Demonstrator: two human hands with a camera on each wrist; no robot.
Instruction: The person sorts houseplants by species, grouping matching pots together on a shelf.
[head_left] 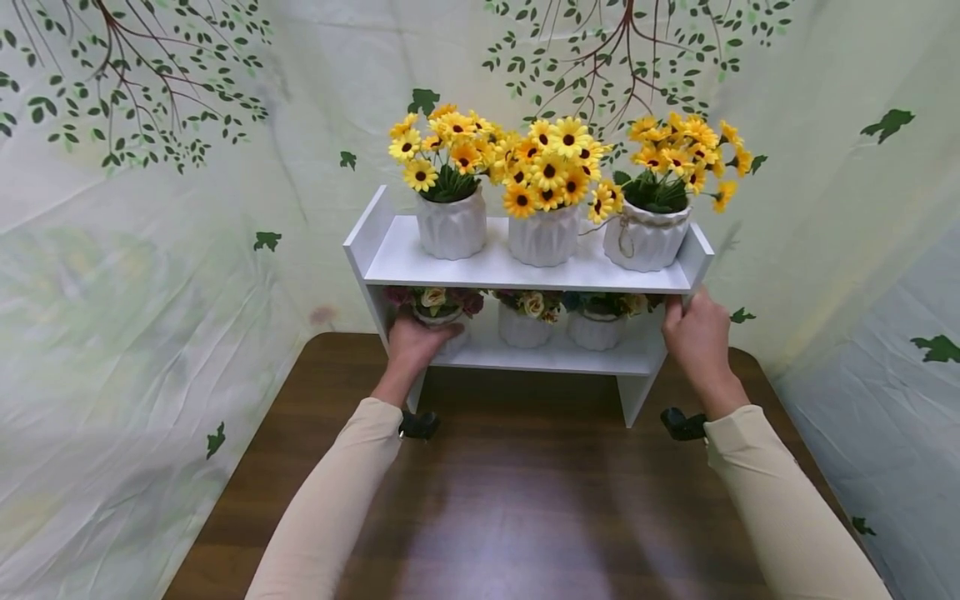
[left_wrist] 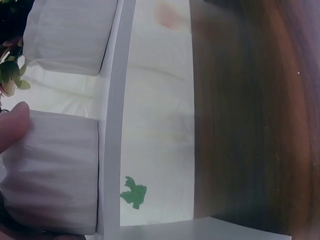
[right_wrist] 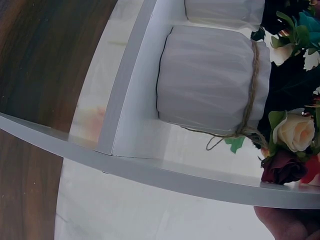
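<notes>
A white two-tier shelf (head_left: 525, 360) stands on the wooden table, with three white pots of rose-like flowers on its lower tier. My left hand (head_left: 420, 340) reaches into that tier and grips the leftmost lower pot (left_wrist: 55, 175), thumb at its front near the rim. At the other end, my right hand (head_left: 699, 333) holds the shelf's right side panel (right_wrist: 200, 189) from outside, just under the upper tier. Nearest to it inside is the rightmost lower pot (right_wrist: 210, 80), tied with twine. The middle lower pot (head_left: 523, 327) sits between them.
On the upper tier are three white pots of yellow daisy-like flowers: left (head_left: 452, 225), middle (head_left: 543, 237) and right (head_left: 647, 242), the last with twine. A leaf-printed cloth (head_left: 300, 167) hangs behind the brown table (head_left: 525, 500).
</notes>
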